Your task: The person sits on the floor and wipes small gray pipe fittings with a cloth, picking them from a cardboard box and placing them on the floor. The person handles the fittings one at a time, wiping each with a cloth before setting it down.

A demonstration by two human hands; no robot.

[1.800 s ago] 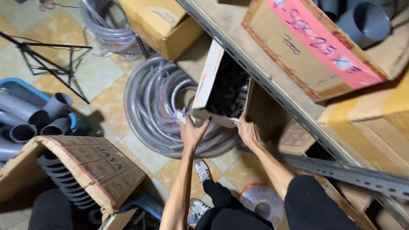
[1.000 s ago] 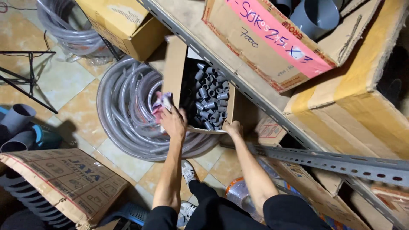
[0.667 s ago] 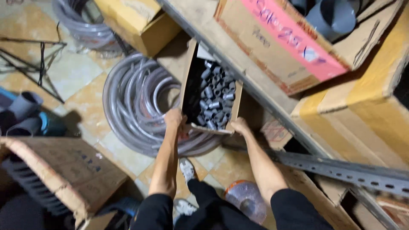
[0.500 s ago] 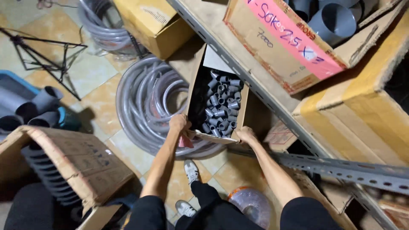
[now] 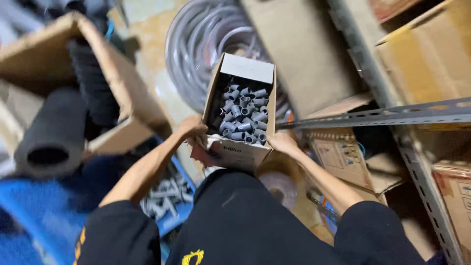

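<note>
1. Cardboard box of small grey pipe fittings sits at the centre of the frame, carried between both hands just above the person's dark shirt, with its top flaps open and its far end pointing to the upper middle of the frame.
2. Left hand is clenched around the near left corner of the box, fingers curled over the edge, just left of centre.
3. Right hand grasps the near right corner, thumb side against the cardboard wall, just right of centre.
4. By the look of it, the step in hand is carrying: the box is held off the floor and clear of the metal shelf rail, which crosses the right side of the frame.
5. Outward from the hands, a coil of grey hose lies on the tiled floor at the upper middle, behind the box.
6. At the upper left, a large open carton holds black foam tubes.
7. At the lower left, a blue crate holds loose grey fittings.
8. Stacked cartons fill the shelf at the upper right.
9. My judgement is that the next move calls for keeping the box level, since it is open on top and packed with loose pieces, and for a firm hold at both corners.
</note>
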